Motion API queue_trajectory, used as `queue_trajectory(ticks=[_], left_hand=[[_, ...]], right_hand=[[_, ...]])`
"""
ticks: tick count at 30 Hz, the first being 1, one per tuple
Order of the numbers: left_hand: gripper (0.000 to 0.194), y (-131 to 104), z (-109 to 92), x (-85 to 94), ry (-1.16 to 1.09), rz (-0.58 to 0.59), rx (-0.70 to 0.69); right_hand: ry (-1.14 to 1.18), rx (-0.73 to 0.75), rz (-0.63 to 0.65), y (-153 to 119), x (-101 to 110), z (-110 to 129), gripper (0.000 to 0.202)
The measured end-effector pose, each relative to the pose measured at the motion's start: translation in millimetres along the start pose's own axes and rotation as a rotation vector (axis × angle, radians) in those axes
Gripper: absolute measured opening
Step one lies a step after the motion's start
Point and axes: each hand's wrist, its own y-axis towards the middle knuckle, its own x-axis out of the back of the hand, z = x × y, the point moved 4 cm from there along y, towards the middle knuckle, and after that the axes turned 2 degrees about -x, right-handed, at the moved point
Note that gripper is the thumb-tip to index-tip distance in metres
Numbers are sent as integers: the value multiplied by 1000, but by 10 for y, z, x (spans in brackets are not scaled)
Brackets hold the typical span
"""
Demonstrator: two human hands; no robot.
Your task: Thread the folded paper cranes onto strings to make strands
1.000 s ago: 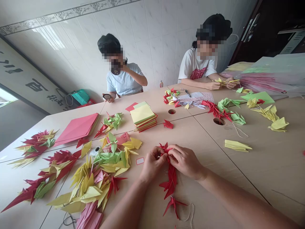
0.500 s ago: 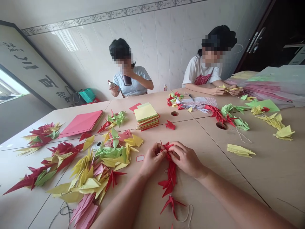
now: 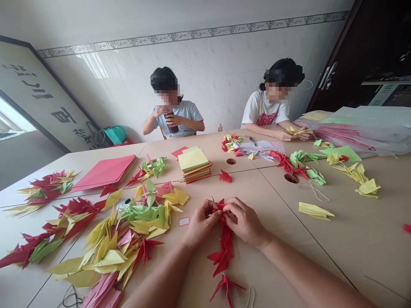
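Near the middle of the table, my left hand [image 3: 205, 220] and my right hand [image 3: 245, 220] pinch a red origami crane [image 3: 220, 204] from both sides. My fingers partly cover its folds. Below it, a row of red paper cranes [image 3: 224, 252] runs toward me between my forearms. A further red crane [image 3: 226, 287] lies at the near end, beside a loop of pale string [image 3: 251, 295]. Left of my left hand spreads a heap of yellow, green, pink and red folded cranes [image 3: 112, 246].
Squared paper sheets [image 3: 194, 160] are stacked ahead, with larger red sheets [image 3: 104, 171] further left. Folded yellow pieces [image 3: 316, 210] lie at right. Round holes [image 3: 291, 178] pierce the tabletop. Two people sit opposite; one holds a dark cup [image 3: 171, 122], the other folded yellow paper [image 3: 297, 131].
My view has tilted up slightly and shifted right. My hands keep hold of the red crane. The person opposite has lowered the dark cup and now has both hands on it.
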Motion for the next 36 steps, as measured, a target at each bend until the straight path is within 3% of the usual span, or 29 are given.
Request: queue_trajectory(ticks=[9, 19, 36], left_hand=[[23, -22, -39, -6, 50, -7, -34], [22, 0, -80, -22, 41, -4, 17], [21, 31, -56, -31, 25, -3, 37]], right_hand=[[28, -11, -17, -49, -64, -36, 14], [240, -107, 59, 17, -11, -90, 15], [214, -155, 50, 27, -27, -117, 13]])
